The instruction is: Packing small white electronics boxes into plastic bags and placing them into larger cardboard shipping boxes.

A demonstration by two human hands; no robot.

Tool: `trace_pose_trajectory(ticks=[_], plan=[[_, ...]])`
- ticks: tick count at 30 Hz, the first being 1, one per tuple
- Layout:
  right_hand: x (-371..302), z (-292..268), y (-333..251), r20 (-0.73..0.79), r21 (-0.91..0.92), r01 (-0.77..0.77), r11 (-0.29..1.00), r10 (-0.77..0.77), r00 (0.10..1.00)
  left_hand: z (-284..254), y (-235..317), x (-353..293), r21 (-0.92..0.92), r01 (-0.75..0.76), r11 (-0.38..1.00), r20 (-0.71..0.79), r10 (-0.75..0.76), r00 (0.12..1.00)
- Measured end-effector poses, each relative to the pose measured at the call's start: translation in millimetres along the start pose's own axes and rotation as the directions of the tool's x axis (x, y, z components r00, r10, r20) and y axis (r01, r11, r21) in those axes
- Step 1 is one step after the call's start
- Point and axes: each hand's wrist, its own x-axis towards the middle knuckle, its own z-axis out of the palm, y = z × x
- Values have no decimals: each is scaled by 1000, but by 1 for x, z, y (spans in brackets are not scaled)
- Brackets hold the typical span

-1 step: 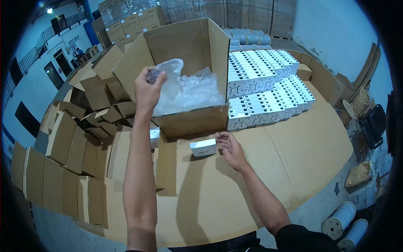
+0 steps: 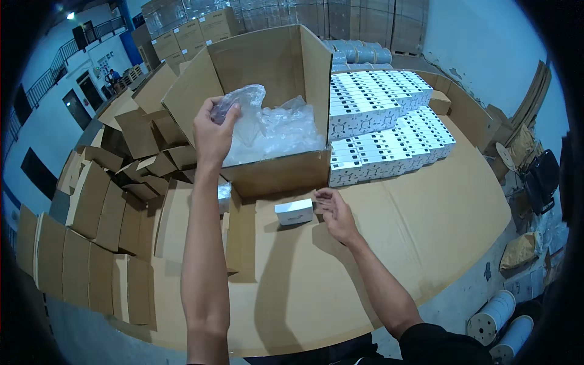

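At upper centre, the left hand (image 2: 213, 131) is pinching clear plastic (image 2: 248, 100), probably light, slippery, best gripped by folds; the empty right hand (image 2: 337, 218) is hovering half-open beside a white box (image 2: 294, 213).

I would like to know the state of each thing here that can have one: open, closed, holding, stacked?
Left hand, closed on the clear plastic
The clear plastic, crumpled
Right hand, open, holding nothing
Large carton, open at the top
Small white box, appears closed
White boxes at right, stacked in two tiers
Brown cartons at left, some open
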Motion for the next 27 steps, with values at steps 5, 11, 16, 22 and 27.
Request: trace_pose_trajectory(ticks=[5,11,16,22,27], plan=[[-11,-3,-44,-161,-205,126,971,-160,974,5,56,-87,-72,20,997,-89,-26,996],[-50,33,-88,-39,-180,234,956,-244,969,17,52,-207,58,70,996,-6,-70,998],[-74,49,-63,-148,-122,-65,990,46,988,23,31,-250,-227,433,872,81,-426,901],[-75,26,-30,8,80,-165,983,165,986,14,-18,-266,-350,425,835,42,-439,897],[-66,7,-27,248,130,-325,937,287,925,10,-28,-263,-471,383,795,-21,-444,896]])
